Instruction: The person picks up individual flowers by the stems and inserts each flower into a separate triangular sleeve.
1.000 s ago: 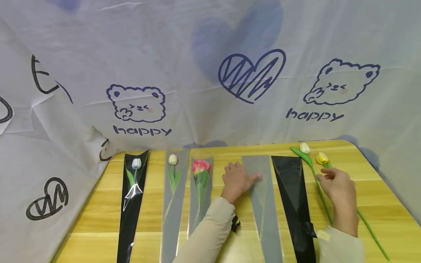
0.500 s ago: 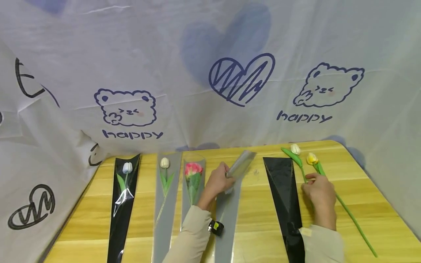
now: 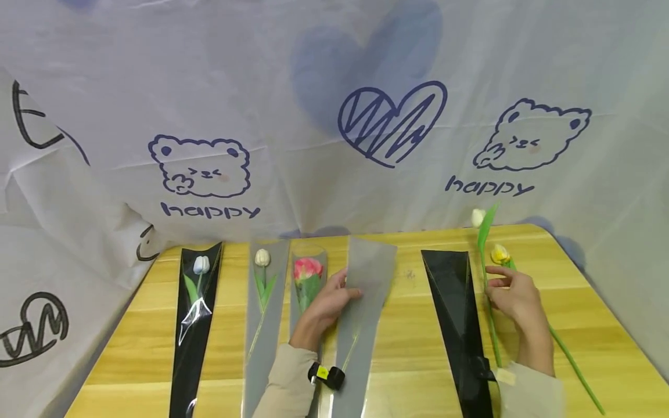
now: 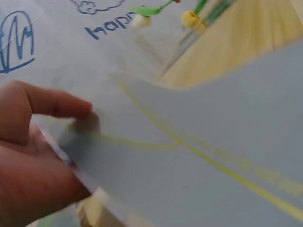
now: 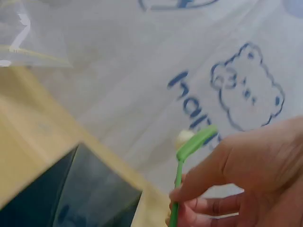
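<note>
My left hand pinches the left edge of a translucent grey flower sleeve, its upper end raised towards me. In the left wrist view the thumb lies across the front of the sleeve, over its thin gold lines, with the other fingers hidden behind. My right hand pinches the green stem of a white artificial tulip, lifted so its bloom and leaf stand over the table's far edge. Seen from the right wrist, thumb and fingertips meet on the stem of this tulip just below its leaf.
Left of me lie a black sleeve with a pale tulip, a grey one with a white tulip and a sleeved pink flower. A flat black sleeve lies between my hands. A yellow tulip rests at the right.
My left hand has picked the grey sleeve up off the table, brought it left and turned its bent top upright. My right hand has taken the white tulip's stem and raised it.
</note>
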Demonstrator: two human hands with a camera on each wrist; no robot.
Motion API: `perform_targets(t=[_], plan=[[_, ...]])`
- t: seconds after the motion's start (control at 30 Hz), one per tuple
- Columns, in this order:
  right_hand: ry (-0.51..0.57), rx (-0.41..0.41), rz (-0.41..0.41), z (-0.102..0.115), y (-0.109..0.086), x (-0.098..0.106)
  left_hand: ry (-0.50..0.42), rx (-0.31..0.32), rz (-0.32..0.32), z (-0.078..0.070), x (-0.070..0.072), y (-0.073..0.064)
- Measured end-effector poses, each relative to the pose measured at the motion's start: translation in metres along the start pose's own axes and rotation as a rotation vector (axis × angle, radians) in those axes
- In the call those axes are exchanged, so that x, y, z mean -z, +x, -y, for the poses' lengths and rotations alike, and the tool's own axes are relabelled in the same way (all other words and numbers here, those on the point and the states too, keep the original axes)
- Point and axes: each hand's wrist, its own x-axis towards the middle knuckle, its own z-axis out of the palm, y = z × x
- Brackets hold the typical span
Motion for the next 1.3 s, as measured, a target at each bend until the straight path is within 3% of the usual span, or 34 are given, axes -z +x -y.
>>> perform_targets(t=[0.1,0.23,0.43,0.63,0.9,1.0,1.13,1.3], plan=[[0.113,0.096,0.012,0.017,-0.005,0.000,-0.057,0.001,0.041,-0.005,0.000,-0.001],[0.248,0.209,0.038,0.043,-0.012,-0.008,-0.083,-0.005,0.011,-0.009,0.000,-0.008],[0.370,0.324,0.023,0.083,-0.016,-0.024,-0.132,-0.056,-0.038,-0.018,0.003,-0.018],[0.449,0.409,-0.031,0.113,-0.022,-0.039,-0.113,-0.052,0.009,-0.034,0.006,-0.022],[0.532,0.412,-0.056,0.120,-0.025,-0.049,-0.111,-0.081,0.034,-0.048,0.005,-0.028],[0.560,0.414,-0.087,0.119,-0.025,-0.048,-0.073,-0.123,-0.001,-0.050,0.005,-0.028],[0.687,0.413,-0.138,0.124,-0.028,-0.045,0.023,-0.185,-0.084,-0.053,0.004,-0.027],[0.853,0.490,-0.277,0.135,-0.031,-0.043,0.053,-0.228,-0.120,-0.056,0.004,-0.021]])
